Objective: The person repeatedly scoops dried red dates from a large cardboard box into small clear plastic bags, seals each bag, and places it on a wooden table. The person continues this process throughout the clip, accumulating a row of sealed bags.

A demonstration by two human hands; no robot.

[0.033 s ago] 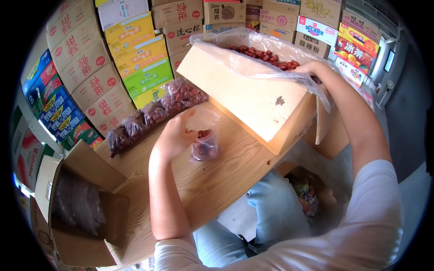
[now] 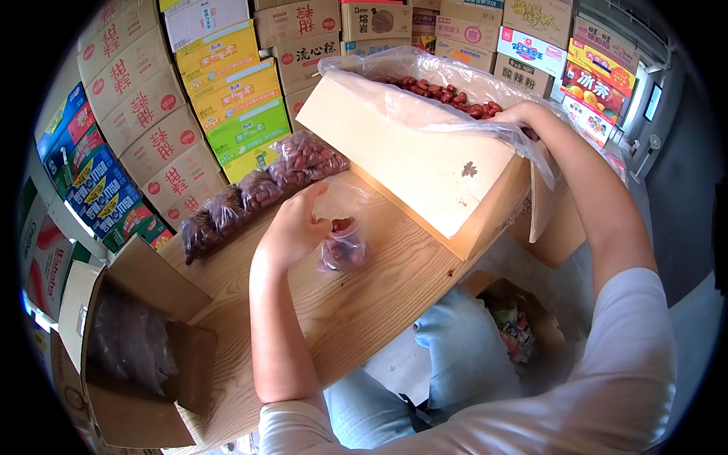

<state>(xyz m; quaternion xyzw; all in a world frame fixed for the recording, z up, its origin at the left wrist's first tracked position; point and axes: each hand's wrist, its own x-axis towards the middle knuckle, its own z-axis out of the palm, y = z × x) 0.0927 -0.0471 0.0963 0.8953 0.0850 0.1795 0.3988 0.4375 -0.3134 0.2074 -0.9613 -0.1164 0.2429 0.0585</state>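
My left hand (image 2: pixel 294 227) grips the rim of a small clear plastic bag (image 2: pixel 343 256), which stands on the wooden table with some dark red dates in its lower part. My right hand (image 2: pixel 522 119) reaches into the near right end of a large tilted carton (image 2: pixel 425 155) lined with clear plastic film. Red dates (image 2: pixel 440 92) fill the part of the carton that shows. The right fingers are hidden behind the film and the carton's edge, so what they hold cannot be seen.
Several filled bags of dates (image 2: pixel 262 189) lie in a row along the table's (image 2: pixel 387 280) far left side. An open carton (image 2: pixel 193 364) with clear plastic bags (image 2: pixel 133 341) stands at the left. Stacked cartons (image 2: pixel 144 114) line the back. A box with small packets (image 2: pixel 516 334) sits below the table.
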